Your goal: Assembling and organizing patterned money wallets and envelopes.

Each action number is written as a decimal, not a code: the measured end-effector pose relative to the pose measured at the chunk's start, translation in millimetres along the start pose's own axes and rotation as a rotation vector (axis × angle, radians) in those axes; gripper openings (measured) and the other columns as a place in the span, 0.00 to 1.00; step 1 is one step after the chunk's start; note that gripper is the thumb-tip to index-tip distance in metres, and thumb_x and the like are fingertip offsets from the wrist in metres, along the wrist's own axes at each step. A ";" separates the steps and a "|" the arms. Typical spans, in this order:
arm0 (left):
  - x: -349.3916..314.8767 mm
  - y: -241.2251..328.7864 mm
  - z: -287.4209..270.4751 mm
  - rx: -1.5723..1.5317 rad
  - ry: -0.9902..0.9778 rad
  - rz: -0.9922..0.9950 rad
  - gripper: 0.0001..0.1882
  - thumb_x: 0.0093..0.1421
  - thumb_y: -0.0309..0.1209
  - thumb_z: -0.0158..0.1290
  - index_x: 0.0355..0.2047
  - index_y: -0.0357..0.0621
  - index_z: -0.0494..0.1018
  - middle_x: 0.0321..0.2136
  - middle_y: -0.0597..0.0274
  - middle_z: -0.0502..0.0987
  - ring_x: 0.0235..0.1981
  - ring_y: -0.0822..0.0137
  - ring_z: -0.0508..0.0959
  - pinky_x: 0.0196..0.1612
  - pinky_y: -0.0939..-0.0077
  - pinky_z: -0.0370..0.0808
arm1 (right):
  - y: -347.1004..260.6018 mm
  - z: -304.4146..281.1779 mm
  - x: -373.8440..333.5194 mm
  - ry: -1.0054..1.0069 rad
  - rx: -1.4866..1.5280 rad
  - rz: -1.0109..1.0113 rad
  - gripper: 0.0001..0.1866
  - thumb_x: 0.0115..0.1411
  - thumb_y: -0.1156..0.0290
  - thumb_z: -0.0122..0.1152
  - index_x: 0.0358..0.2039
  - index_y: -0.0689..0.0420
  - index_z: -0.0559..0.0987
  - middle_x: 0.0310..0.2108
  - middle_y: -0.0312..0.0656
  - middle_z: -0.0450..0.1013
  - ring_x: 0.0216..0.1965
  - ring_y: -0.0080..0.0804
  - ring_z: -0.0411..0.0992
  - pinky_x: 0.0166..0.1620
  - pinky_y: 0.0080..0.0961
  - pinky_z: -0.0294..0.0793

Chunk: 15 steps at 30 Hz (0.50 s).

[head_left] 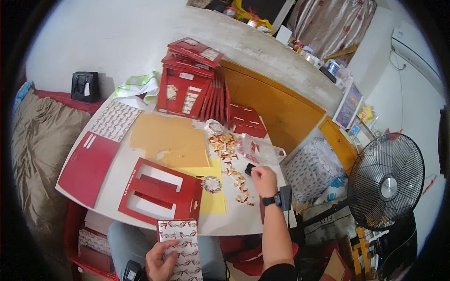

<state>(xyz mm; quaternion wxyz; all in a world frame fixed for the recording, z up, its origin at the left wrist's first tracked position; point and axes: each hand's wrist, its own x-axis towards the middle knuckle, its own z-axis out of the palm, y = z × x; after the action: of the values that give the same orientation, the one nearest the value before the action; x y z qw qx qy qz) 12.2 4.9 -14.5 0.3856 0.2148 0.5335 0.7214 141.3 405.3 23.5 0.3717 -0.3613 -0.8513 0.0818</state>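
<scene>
White surface (239, 220) takes up the middle, knees under its near edge. Fan (389, 187) stands off to the right, clear of the surface. Red box stack (187, 89) sits at the far side: some flat on top, some upright on edge. Tan sheet (164, 136) lies mid-surface, red sheet (89, 168) at the left, patterned sheet (115, 121) just above it. Red cutout card (154, 192) lies tilted near the front edge, its right part over the yellow sheet (215, 203).

Right forearm runs up from the lower edge, almost straight, dark band at the wrist. Patterned card (185, 260) is above the lap, long side pointing away from the body, far end at the surface's front edge.

Right hand (265, 180) is over the right part of the surface, back of hand up, fingers curled in narrow, tips pointing left. Left hand (163, 260) comes in low, wrist bent inward; fingers hold the patterned card at its left edge, index and thumb on the top face, others hidden.

Scraps (222, 147) trail down left of the right hand. One wreath (212, 184) overlaps the yellow sheet. Smallest: black item (250, 169) at the right fingertips, touching; can't tell if gripped.
</scene>
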 end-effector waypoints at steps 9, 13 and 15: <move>9.0 -0.9 -3.0 0.154 -0.169 0.055 0.16 0.63 0.18 0.45 0.51 0.34 0.69 0.38 0.65 0.74 0.35 0.79 0.72 0.39 0.86 0.69 | 90.7 7.3 94.2 0.010 -0.275 0.152 0.08 0.49 0.65 0.63 0.24 0.55 0.84 0.26 0.46 0.78 0.31 0.40 0.78 0.38 0.34 0.76; 6.3 5.9 -2.6 0.213 -0.137 0.076 0.14 0.63 0.19 0.43 0.49 0.33 0.70 0.37 0.65 0.74 0.34 0.77 0.72 0.39 0.85 0.69 | 108.4 55.1 113.8 -0.104 -0.202 0.380 0.08 0.48 0.65 0.63 0.23 0.55 0.84 0.26 0.47 0.79 0.31 0.43 0.78 0.38 0.34 0.76; 10.2 3.8 -3.6 0.215 -0.179 0.078 0.14 0.64 0.20 0.43 0.49 0.33 0.70 0.37 0.65 0.75 0.34 0.77 0.72 0.39 0.85 0.69 | 152.2 71.0 119.9 -0.072 -0.244 0.384 0.08 0.48 0.67 0.61 0.23 0.55 0.84 0.27 0.49 0.79 0.33 0.46 0.78 0.40 0.36 0.76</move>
<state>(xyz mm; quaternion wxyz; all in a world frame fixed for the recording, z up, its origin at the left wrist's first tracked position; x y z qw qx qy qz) 2.1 10.3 -13.2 0.3780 0.3390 0.5625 0.6525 121.1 606.0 -20.2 0.2722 -0.5558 -0.7832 0.0602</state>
